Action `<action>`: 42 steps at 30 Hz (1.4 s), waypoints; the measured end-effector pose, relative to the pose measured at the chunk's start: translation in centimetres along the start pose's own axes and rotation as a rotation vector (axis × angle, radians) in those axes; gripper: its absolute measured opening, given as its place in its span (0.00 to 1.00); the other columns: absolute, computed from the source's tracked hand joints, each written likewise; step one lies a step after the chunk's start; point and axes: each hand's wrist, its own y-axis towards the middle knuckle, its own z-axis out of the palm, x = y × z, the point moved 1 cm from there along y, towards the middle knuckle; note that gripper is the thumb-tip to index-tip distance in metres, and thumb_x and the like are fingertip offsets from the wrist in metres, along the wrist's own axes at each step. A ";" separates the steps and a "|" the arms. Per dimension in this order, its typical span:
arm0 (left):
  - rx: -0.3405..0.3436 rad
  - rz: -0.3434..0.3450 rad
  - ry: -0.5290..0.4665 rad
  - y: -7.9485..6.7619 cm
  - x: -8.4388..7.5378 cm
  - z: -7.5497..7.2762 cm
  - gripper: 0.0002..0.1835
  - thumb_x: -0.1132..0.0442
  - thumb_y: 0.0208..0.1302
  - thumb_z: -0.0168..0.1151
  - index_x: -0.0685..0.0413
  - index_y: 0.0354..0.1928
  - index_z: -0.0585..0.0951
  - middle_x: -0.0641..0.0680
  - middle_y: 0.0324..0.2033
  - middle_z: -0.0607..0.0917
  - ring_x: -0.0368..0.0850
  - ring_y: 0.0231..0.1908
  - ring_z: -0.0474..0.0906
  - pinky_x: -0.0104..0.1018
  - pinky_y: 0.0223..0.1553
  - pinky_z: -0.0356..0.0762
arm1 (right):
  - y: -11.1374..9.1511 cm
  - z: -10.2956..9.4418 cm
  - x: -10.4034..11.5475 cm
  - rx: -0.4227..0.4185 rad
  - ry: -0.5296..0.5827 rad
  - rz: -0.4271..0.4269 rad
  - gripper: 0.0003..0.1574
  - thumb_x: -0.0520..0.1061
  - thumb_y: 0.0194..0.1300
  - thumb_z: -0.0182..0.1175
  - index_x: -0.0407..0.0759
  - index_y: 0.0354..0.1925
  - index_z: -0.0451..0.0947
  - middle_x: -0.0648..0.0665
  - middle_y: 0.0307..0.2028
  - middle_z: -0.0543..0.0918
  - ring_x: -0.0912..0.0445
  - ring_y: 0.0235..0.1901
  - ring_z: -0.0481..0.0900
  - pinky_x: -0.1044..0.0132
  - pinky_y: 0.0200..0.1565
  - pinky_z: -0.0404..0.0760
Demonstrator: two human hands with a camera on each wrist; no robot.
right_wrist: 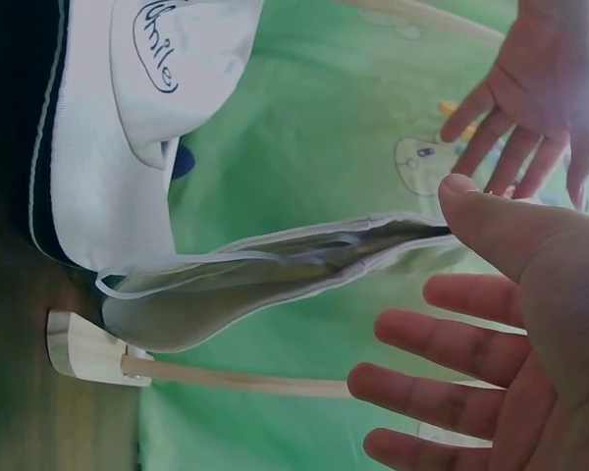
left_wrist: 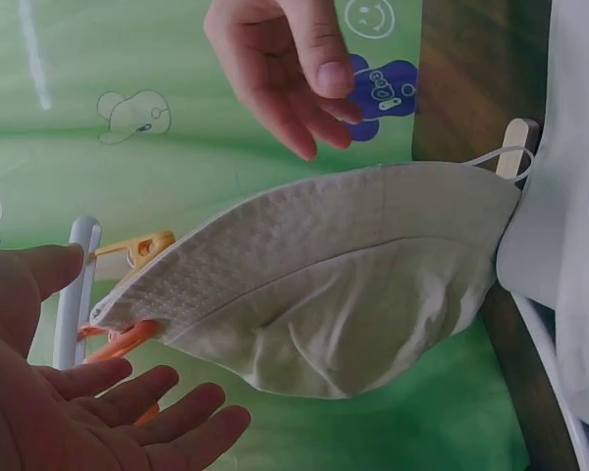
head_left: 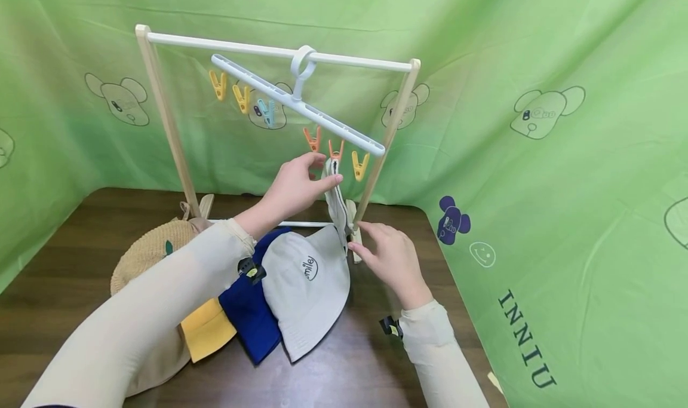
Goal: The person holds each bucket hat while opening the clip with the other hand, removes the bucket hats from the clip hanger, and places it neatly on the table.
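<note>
A light beige bucket hat (head_left: pixel 336 202) hangs by its brim from an orange clip (head_left: pixel 335 150) on a white clip hanger (head_left: pixel 344 131). My left hand (head_left: pixel 292 187) is beside the clipped brim, thumb on one side and fingers on the other. In the left wrist view, that hand (left_wrist: pixel 59 392) has its fingers spread and grips nothing. To the right of the hat's lower part is my right hand (head_left: pixel 392 261), its fingers loosely extended. The right wrist view shows the hat's opening (right_wrist: pixel 324 265) and its dangling cord (right_wrist: pixel 167 275).
The hanger's ring hooks over the white bar (head_left: pixel 215 42) of a wooden-legged rack (head_left: pixel 169 118). Yellow, blue and orange clips hang along it. Below lie a white "smile" hat (head_left: pixel 303 282), a blue hat (head_left: pixel 249 318), a yellow hat (head_left: pixel 208 330) and a tan knit hat (head_left: pixel 147 252). Green cloth surrounds the table.
</note>
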 end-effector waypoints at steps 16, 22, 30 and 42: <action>-0.047 -0.050 0.098 2.1 -2.6 -0.3 0.38 0.37 0.68 0.64 0.53 0.71 0.72 0.56 0.62 0.82 0.52 0.63 0.78 0.47 0.58 0.78 | 1.1 1.7 0.6 0.004 -0.077 0.083 0.36 0.65 0.62 0.69 0.46 0.59 0.82 0.42 0.47 0.89 0.44 0.44 0.88 0.45 0.43 0.83; -0.054 -0.079 0.104 2.8 -2.6 0.0 0.38 0.38 0.68 0.64 0.56 0.70 0.73 0.56 0.56 0.86 0.50 0.54 0.82 0.45 0.51 0.81 | 1.5 2.5 1.0 0.006 -0.085 0.136 0.37 0.66 0.61 0.71 0.46 0.60 0.81 0.40 0.48 0.89 0.44 0.46 0.88 0.44 0.43 0.82; -0.083 -0.094 0.083 3.5 -2.2 0.4 0.32 0.38 0.68 0.64 0.56 0.61 0.79 0.53 0.45 0.88 0.45 0.40 0.83 0.40 0.39 0.80 | 1.8 3.0 1.5 -0.002 -0.122 0.141 0.35 0.65 0.62 0.71 0.45 0.59 0.82 0.41 0.44 0.90 0.44 0.41 0.88 0.44 0.39 0.82; -0.158 -0.116 0.127 4.5 -2.7 0.9 0.24 0.35 0.67 0.62 0.49 0.30 0.77 0.47 0.22 0.76 0.43 0.23 0.70 0.37 0.25 0.67 | 2.6 3.8 1.9 0.010 -0.169 0.162 0.35 0.64 0.64 0.70 0.45 0.60 0.81 0.40 0.40 0.90 0.43 0.36 0.88 0.45 0.36 0.82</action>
